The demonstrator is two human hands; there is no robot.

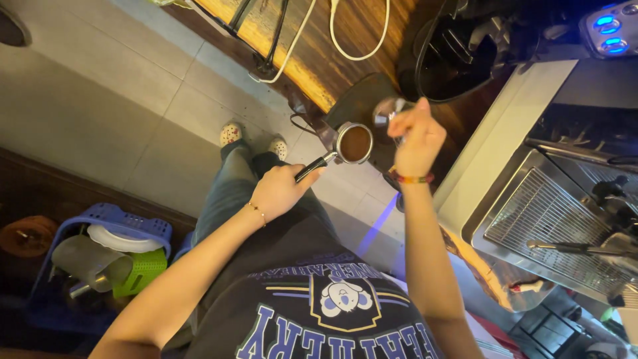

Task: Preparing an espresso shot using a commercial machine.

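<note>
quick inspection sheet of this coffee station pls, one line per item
surface: wooden counter with a dark mat at its edge
job's things: portafilter filled with brown grounds, round metal tool beside it
clutter: blue crate of dishes on the floor
grips: left hand on the portafilter handle; right hand holds the metal tool
cables: white cord looped on the counter
surroundings: espresso machine drip tray, tiled floor
</note>
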